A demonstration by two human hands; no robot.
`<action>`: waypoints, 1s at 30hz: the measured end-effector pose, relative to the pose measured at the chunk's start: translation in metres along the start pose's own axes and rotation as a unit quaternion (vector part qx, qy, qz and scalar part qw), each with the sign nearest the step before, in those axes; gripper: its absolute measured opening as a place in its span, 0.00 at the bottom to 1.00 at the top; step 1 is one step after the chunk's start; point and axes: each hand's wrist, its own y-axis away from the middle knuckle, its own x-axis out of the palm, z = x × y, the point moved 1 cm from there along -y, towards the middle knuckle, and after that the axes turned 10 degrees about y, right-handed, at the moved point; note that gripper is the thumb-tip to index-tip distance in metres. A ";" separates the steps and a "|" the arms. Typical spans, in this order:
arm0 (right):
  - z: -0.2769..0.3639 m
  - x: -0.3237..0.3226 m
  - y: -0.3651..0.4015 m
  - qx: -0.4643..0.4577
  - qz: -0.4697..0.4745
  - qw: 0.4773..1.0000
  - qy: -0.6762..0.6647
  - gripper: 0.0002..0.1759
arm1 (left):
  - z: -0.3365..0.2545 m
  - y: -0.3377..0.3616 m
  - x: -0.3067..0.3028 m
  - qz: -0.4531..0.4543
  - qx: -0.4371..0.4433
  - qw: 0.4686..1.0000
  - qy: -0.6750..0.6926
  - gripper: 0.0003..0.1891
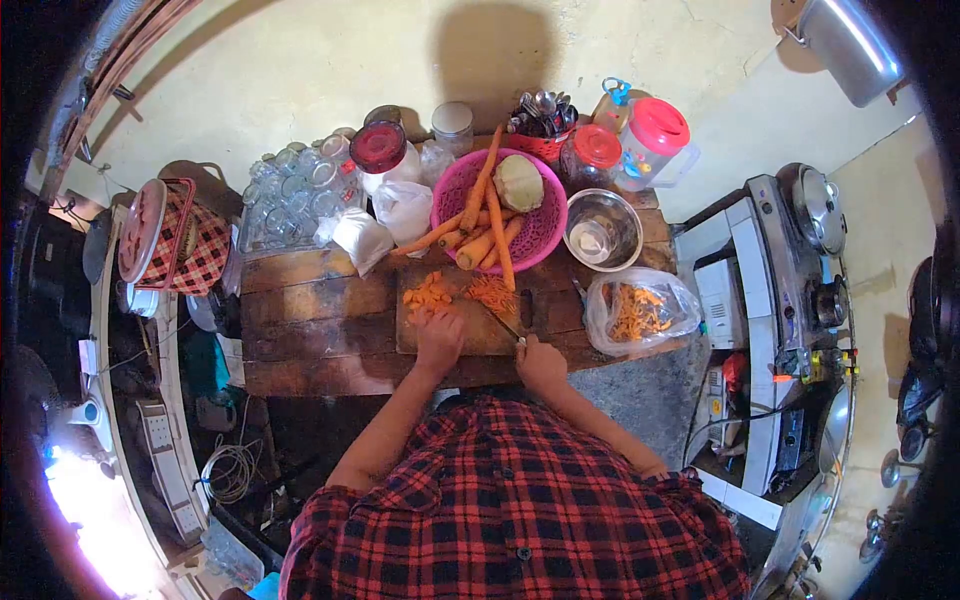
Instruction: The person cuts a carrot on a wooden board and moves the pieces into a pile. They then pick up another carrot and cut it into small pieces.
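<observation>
A wooden cutting board (478,338) lies near the table's front edge. Orange carrot slices (428,290) are heaped on its left part, and a pile of thin carrot strips (491,292) lies at its upper right. My left hand (440,340) is closed, its curled fingers against the near side of the slices; whatever is under the fingertips is hidden. My right hand (542,364) grips the handle of a knife (502,322). The blade slants up and left over the board, its tip close to the strips.
Behind the board, a pink basket (446,205) holds whole carrots (478,245) and a pale round vegetable (519,186). To the right stand a steel bowl (626,259) and a plastic bag (682,312) with cut carrot. Glasses (295,195), white bags (362,240) and jars (597,150) line the back.
</observation>
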 end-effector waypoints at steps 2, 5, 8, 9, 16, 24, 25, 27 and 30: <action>-0.001 -0.008 0.003 -0.012 0.015 1.000 -0.011 0.19 | 0.004 0.004 0.012 0.045 0.039 0.998 -0.029 0.09; -0.003 -0.009 0.006 0.004 0.014 0.999 -0.031 0.19 | -0.001 0.009 0.004 0.046 -0.024 0.998 0.024 0.10; -0.001 -0.010 0.009 0.005 0.032 0.999 -0.029 0.20 | 0.004 0.008 0.000 -0.010 -0.079 0.992 0.094 0.09; -0.001 -0.009 0.010 0.006 0.033 0.999 -0.030 0.20 | 0.002 0.005 -0.004 -0.009 -0.079 0.992 0.094 0.09; -0.003 -0.003 0.011 -0.013 0.026 0.998 -0.053 0.20 | -0.006 -0.007 0.017 0.071 -0.119 0.978 0.157 0.06; -0.005 -0.001 0.013 -0.002 0.050 0.997 -0.055 0.20 | -0.006 -0.004 0.011 0.078 -0.058 0.995 -0.014 0.14; -0.006 0.000 0.014 -0.006 0.046 0.997 -0.060 0.19 | -0.005 -0.003 0.009 0.100 -0.043 0.994 -0.009 0.14; -0.007 0.003 0.013 -0.009 0.040 0.997 -0.065 0.19 | -0.006 -0.006 0.006 0.122 -0.028 0.992 -0.004 0.15; -0.006 0.003 0.013 0.001 0.039 0.997 -0.061 0.19 | -0.006 -0.011 0.004 0.145 -0.075 0.987 -0.010 0.14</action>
